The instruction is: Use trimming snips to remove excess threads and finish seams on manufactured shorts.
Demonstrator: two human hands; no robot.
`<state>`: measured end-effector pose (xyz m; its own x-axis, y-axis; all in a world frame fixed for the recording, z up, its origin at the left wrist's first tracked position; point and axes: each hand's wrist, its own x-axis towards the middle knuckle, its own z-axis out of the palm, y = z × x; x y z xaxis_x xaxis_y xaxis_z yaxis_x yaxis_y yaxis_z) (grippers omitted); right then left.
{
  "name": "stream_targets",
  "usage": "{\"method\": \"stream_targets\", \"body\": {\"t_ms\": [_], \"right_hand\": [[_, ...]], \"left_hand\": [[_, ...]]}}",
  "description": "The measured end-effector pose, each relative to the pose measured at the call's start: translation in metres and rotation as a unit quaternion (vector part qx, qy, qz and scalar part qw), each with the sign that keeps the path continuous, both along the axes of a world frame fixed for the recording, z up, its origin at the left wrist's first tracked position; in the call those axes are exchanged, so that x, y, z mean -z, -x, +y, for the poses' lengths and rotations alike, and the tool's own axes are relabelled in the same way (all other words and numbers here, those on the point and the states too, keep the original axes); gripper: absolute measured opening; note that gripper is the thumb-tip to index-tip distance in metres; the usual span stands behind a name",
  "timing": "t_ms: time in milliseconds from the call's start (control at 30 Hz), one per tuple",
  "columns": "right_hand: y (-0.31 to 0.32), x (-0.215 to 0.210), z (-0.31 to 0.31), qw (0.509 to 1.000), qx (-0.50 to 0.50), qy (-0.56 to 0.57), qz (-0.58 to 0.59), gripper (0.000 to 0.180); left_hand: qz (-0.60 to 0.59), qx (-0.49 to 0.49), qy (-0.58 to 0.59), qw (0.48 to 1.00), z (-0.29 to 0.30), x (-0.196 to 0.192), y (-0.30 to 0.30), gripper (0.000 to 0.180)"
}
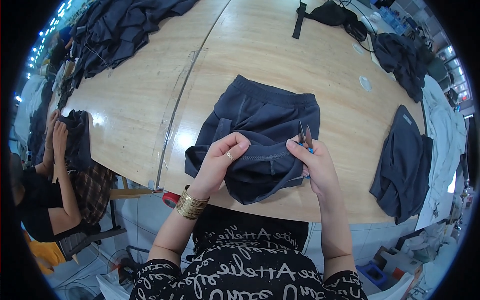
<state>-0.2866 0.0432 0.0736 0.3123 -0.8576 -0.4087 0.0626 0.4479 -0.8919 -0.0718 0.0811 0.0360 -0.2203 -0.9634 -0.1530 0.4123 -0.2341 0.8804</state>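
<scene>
Dark grey elastic-waist pants (pixel 260 107) lie on the wooden table in front of me, waistband away from me. A turned-up, stitched leg edge is stretched between my two hands. My left hand (pixel 216 159), with a ring and a wide gold bracelet, pinches the edge between thumb and fingers. My right hand (pixel 318 165) pinches the other end of the stitching. Tucked in that same hand is a small pair of scissors (pixel 305 136) with blue on the handles, blades pointing up and away from me. The right fingers are partly hidden under the cloth.
A folded dark garment (pixel 402 167) lies at the right, beside pale cloth (pixel 442 160). Dark fabric is heaped (pixel 120 30) at the far left. A black strapped item (pixel 332 17) is at the back. At left, a co-worker's hands (pixel 57 132) handle dark cloth. A taped table seam (pixel 175 110) runs left of the pants.
</scene>
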Motion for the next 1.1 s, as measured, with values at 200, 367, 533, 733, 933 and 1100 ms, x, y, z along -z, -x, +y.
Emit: {"method": "stream_targets", "body": {"t_ms": [200,367,533,733,933,1100], "right_hand": [[-0.001,-0.005,-0.002,1.000,0.007,0.017,0.016,0.015],[0.003,-0.007,0.000,0.994,0.098,0.056,0.002,0.015],[0.006,-0.005,0.010,0.992,0.114,0.050,0.024,0.015],[0.000,-0.006,0.027,0.987,0.143,0.060,0.025,0.014],[0.019,0.007,0.037,0.957,0.281,0.054,0.039,0.014],[0.025,0.013,0.041,0.954,0.292,0.040,0.058,0.014]], "left_hand": [[-0.118,0.017,-0.014,0.993,-0.001,-0.013,0.001,0.010],[-0.189,-0.110,0.125,0.968,0.016,-0.026,-0.003,0.013],[-0.023,0.296,-0.156,0.942,0.035,-0.014,-0.010,0.050],[0.245,0.164,-0.297,0.908,0.044,0.020,0.033,0.046],[0.148,-0.038,-0.119,0.981,0.054,0.031,0.034,0.030],[0.063,-0.035,-0.051,0.996,0.057,0.030,0.034,0.022]]}}
